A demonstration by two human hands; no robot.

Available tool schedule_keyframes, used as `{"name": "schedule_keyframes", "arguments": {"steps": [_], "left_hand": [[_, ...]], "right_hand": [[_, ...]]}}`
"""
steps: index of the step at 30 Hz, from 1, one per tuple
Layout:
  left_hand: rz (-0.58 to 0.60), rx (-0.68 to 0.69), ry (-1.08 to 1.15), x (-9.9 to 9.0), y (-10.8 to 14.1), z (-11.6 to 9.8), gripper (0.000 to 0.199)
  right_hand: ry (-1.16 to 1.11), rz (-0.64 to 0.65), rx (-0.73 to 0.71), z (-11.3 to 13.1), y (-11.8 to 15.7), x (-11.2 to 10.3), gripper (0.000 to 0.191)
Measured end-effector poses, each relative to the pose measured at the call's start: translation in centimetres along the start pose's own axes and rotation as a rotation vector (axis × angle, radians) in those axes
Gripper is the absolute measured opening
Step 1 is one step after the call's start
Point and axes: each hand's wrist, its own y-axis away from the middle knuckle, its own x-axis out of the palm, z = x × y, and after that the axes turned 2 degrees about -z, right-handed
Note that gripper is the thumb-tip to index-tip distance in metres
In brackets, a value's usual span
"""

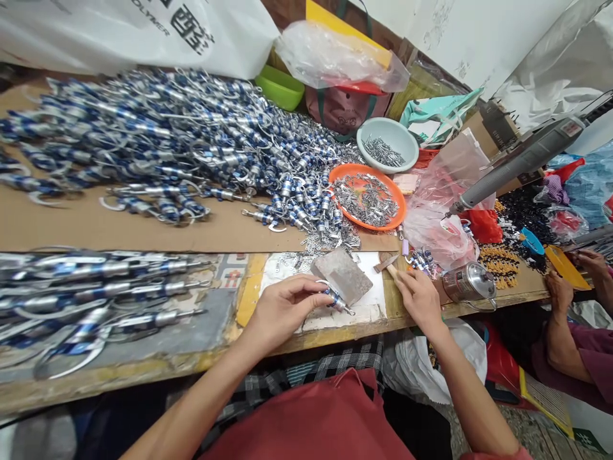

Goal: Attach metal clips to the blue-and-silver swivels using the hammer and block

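Note:
Pinched between the thumb and fingers of my left hand (285,306) is a small blue-and-silver cylindrical metal part (339,303) with a pale curved arm and a ringed tip. It is held at the near edge of a grey metal block (345,275); whether they touch I cannot tell. My right hand (421,299) is closed around the wooden handle of a small hammer (385,263), its head just right of the block. Behind the block lie small flat metal plates (330,239) and a large heap of similar blue-and-silver parts (205,140).
An orange plate (403,214) of small metal pieces and a pale bowl (412,144) of pins stand behind. A power screwdriver (522,160) hangs at right, above a metal mug (467,281). Another person's hands (559,294) work at far right. More parts (96,300) lie front left.

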Motion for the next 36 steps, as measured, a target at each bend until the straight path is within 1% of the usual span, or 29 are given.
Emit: {"name": "schedule_keyframes", "arguments": {"steps": [2,3,5,7,9,13,15,16,18,20,21,22,24,26,28,30,32,34,36], "left_hand": [[-0.039,0.132,-0.043,0.1,-0.1,0.3,0.005],[-0.046,0.179,-0.063,0.2,-0.1,0.4,0.003],[-0.034,0.228,-0.098,0.2,-0.1,0.3,0.002],[-0.006,0.242,-0.101,0.2,0.0,0.1,0.003],[0.004,0.23,-0.076,0.2,0.3,-0.1,0.003],[-0.048,0.188,-0.02,0.3,0.6,-0.2,0.003],[-0.047,0.188,-0.015,0.4,0.6,0.0,0.003],[-0.036,0.194,-0.02,0.5,0.6,0.2,0.004],[-0.028,0.205,-0.021,0.6,0.6,0.5,0.006],[-0.031,0.203,0.004,0.8,0.6,0.8,0.018],[-0.033,0.2,0.022,0.9,0.7,0.8,0.024],[-0.034,0.199,0.034,0.9,0.8,0.8,0.03],[-0.029,0.208,0.023,1.0,1.0,0.4,0.034],[-0.037,0.234,-0.029,1.0,1.1,-0.1,0.034],[-0.04,0.272,-0.084,0.8,1.2,-0.7,0.031],[-0.03,0.31,-0.106,0.7,1.3,-1.2,0.022],[-0.03,0.31,-0.079,0.5,1.4,-1.6,0.013],[-0.037,0.252,-0.021,0.3,1.5,-1.9,0.01],[-0.035,0.181,0.035,0.2,1.7,-2.2,0.008]], "right_hand": [[0.023,0.002,-0.107,1.8,-1.9,1.0,0.025],[0.037,0.074,-0.16,2.8,-3.0,1.5,0.025],[0.043,0.16,-0.216,4.7,-5.1,2.5,0.023],[0.049,0.223,-0.247,6.0,-6.8,3.2,0.022],[0.061,0.272,-0.269,6.5,-7.8,3.6,0.025],[0.05,0.306,-0.294,6.1,-8.4,3.5,0.029],[0.029,0.297,-0.297,5.9,-8.2,2.9,0.029],[-0.021,0.263,-0.282,6.0,-8.0,2.4,0.026],[-0.25,0.144,-0.223,6.6,-7.1,1.3,0.017],[-0.583,0.045,-0.168,7.7,-5.7,0.0,0.01],[-0.734,0.032,-0.158,8.5,-4.9,-0.5,0.009],[-0.844,0.046,-0.164,9.2,-4.2,-0.9,0.008],[-0.973,0.092,-0.187,10.5,-2.9,-1.5,0.01],[-1.031,0.108,-0.21,11.2,-2.3,-1.6,0.013],[-1.059,0.099,-0.234,11.5,-2.0,-1.6,0.015],[-1.066,0.083,-0.256,11.4,-1.9,-1.6,0.015],[-1.026,0.055,-0.281,11.2,-1.7,-1.7,0.014],[-0.917,-0.026,-0.335,10.8,-1.2,-1.8,0.015],[-0.769,-0.151,-0.461,10.3,-0.7,-1.6,0.023]]}}
